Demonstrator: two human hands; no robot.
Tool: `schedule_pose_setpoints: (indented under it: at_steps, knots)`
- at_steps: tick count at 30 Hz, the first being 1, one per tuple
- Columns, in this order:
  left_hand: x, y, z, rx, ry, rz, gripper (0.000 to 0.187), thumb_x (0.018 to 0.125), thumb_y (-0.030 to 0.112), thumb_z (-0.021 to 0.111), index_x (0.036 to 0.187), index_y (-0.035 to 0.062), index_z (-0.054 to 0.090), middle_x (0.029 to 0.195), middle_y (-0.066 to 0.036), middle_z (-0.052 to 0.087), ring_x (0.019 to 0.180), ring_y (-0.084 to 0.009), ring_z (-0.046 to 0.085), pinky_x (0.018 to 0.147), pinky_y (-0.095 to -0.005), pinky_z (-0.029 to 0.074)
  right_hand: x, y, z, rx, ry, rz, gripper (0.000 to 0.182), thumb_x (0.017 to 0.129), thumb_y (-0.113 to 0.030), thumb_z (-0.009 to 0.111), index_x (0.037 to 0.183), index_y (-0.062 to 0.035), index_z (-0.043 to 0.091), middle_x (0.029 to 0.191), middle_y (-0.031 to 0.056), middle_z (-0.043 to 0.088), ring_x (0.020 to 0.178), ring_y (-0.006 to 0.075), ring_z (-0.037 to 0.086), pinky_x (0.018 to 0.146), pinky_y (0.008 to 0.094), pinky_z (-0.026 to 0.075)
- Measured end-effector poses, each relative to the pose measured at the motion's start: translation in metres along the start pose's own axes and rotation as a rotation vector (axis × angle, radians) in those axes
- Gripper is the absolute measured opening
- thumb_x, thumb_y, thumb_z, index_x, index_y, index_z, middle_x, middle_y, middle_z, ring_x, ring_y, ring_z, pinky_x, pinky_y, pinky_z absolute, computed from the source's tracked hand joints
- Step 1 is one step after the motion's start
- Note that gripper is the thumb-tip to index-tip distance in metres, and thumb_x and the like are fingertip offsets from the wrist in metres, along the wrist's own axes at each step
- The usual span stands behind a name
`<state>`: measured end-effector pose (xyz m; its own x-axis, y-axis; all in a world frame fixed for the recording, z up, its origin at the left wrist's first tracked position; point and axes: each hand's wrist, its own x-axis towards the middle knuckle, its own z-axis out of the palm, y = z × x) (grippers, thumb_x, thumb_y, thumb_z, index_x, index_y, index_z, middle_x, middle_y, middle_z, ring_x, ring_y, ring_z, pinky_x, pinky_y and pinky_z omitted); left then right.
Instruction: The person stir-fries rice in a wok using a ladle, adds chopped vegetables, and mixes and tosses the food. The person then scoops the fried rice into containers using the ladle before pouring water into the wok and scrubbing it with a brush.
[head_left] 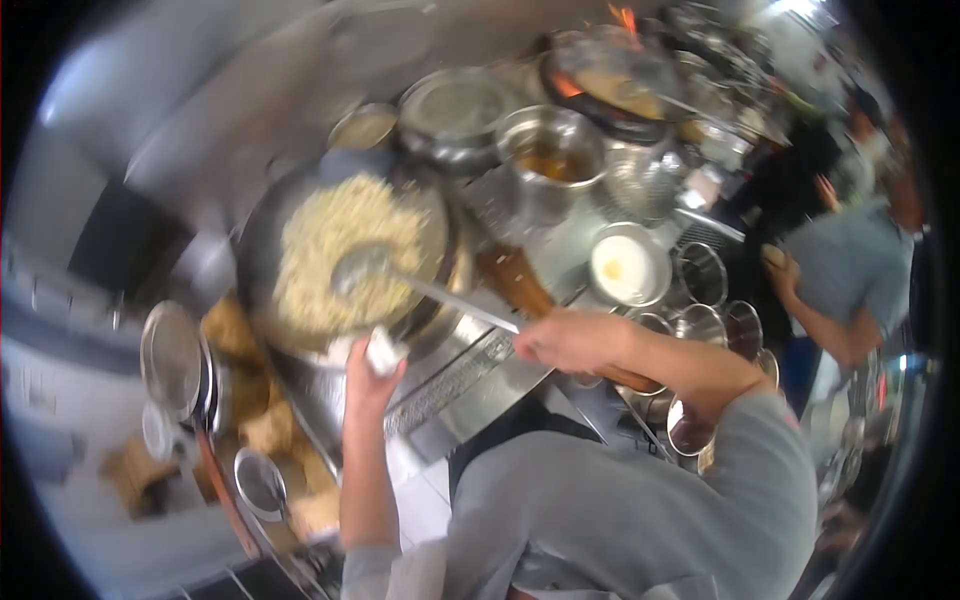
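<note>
1. Grey metal makes up the long-handled ladle (440,291), and the right hand (565,340) grips its shaft, fingers wrapped around it.
2. From that hand the ladle's long axis runs forward and leftward, slanting over the near right edge of a large, dark, round metal wok (260,260).
3. Its rounded bowl (360,268) lies at the far end of this line, well apart from the right hand, resting on or in a broad heap of pale yellow, rice-like food (335,235) inside the wok; blur hides how deep it sits.
4. Seen from the left hand (372,378), the same bowl is almost straight ahead. The left hand is therefore nearer to the bowl, though only the right one holds the ladle.
5. That left hand is closed on a bunched white cloth (386,352), just beside the wok's near rim; whether cloth and rim touch, I cannot tell.
6. Forward and slightly right of the right hand stands a round container (664,268) with white contents and a yellow spot; farther ahead is a tall shiny metal pot (545,205) with brownish contents.
7. Well to the left of the left hand is a round, pale-faced pan or strainer (172,355) on a long brown handle.
</note>
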<state>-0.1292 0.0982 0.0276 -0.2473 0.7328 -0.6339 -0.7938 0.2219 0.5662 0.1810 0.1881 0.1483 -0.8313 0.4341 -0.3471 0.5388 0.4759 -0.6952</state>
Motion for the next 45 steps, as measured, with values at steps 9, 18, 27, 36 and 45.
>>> schedule_pose_setpoints:
  at_steps: [9, 18, 27, 36, 45]
  knots:
    - [-0.009, -0.047, 0.012, -0.173, -0.087, 0.256, 0.014, 0.087, 0.014, 0.046, 0.094, 0.0056, 0.055, 0.088, -0.009, 0.061, 0.080, -0.0227, 0.061, 0.071, -0.0381, 0.051, 0.007, -0.003, -0.002, 0.129, -0.028, -0.051, 0.022, 0.090, -0.025, 0.042, 0.096, -0.0081, 0.054, 0.071, 0.0106, 0.059, 0.059, 0.0216, 0.060, 0.058, 0.0395, 0.047]
    - [-0.029, -0.080, 0.014, -0.212, 0.009, 0.257, 0.016, 0.087, 0.013, 0.045, 0.101, 0.0045, 0.046, 0.083, -0.011, 0.057, 0.070, -0.0232, 0.060, 0.062, -0.0379, 0.052, 0.024, -0.013, 0.005, 0.235, -0.106, 0.102, 0.013, 0.089, -0.017, 0.046, 0.098, -0.0083, 0.053, 0.055, 0.0055, 0.048, 0.041, 0.0152, 0.050, 0.041, 0.0314, 0.040]
    - [-0.056, -0.054, 0.013, -0.199, 0.058, 0.218, 0.015, 0.086, 0.016, 0.047, 0.095, 0.0071, 0.055, 0.087, -0.010, 0.062, 0.080, -0.0226, 0.061, 0.067, -0.0397, 0.051, -0.075, -0.062, -0.026, 0.255, -0.114, 0.208, 0.012, 0.091, -0.016, 0.047, 0.094, -0.0063, 0.054, 0.060, 0.0031, 0.051, 0.040, 0.0102, 0.049, 0.038, 0.0259, 0.039]
    - [-0.061, -0.108, -0.011, -0.115, 0.012, 0.159, 0.023, 0.081, 0.009, 0.052, 0.103, 0.0043, 0.052, 0.091, -0.008, 0.060, 0.077, -0.0216, 0.061, 0.074, -0.0392, 0.051, -0.006, -0.044, 0.006, 0.186, -0.038, 0.136, 0.014, 0.092, -0.019, 0.048, 0.097, -0.0067, 0.053, 0.054, 0.0032, 0.048, 0.038, 0.0111, 0.048, 0.037, 0.0284, 0.038]
    - [-0.004, -0.002, 0.000, -0.146, -0.093, 0.162, 0.011, 0.087, 0.017, 0.048, 0.093, 0.0105, 0.054, 0.082, -0.006, 0.060, 0.076, -0.0195, 0.060, 0.070, -0.0416, 0.053, -0.040, -0.053, 0.058, 1.648, 0.264, -0.055, 0.006, 0.094, -0.010, 0.042, 0.098, -0.0121, 0.046, 0.062, 0.0037, 0.038, 0.030, 0.0051, 0.027, 0.023, 0.0194, 0.024]
